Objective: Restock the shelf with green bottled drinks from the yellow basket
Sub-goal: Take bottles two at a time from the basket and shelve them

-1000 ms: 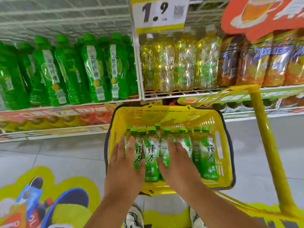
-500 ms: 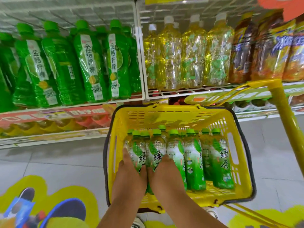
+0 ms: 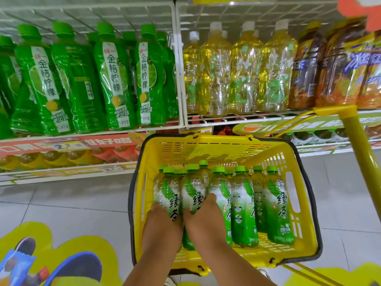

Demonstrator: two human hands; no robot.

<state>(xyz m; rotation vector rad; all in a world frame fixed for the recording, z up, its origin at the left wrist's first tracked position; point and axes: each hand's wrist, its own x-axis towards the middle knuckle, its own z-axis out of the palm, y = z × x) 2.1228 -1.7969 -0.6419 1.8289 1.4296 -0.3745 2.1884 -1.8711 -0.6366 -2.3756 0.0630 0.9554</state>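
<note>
Shelf unit (image 3: 181,126): white wire racks, spanning the upper frame. Left bay holds large green bottles (image 3: 115,79) with lemon-lime labels; middle bay holds pale yellow bottles (image 3: 218,75) with white caps; right bay holds dark amber bottles (image 3: 329,69) with orange and blue labels. Lower tier carries further drinks behind red and green price strips.

Floor (image 3: 61,207): light grey tiles, with a yellow-edged printed graphic (image 3: 51,261) at lower left.

Yellow basket (image 3: 226,149): perforated plastic, dark rim, standing in front of the shelf unit below the middle bay. Yellow tubular handle (image 3: 362,153) rises at its right side.

Green tea bottles (image 3: 277,207): clear bodies, green caps, green-and-white labels, standing upright and packed together in the basket's near half.

Left hand (image 3: 162,221): reaches into the basket, fingers curled around a bottle at the left end (image 3: 168,190).

Right hand (image 3: 204,217): just beside the left hand, gripping the neighbouring bottle (image 3: 192,190), with a fingertip on the next bottle's label.
</note>
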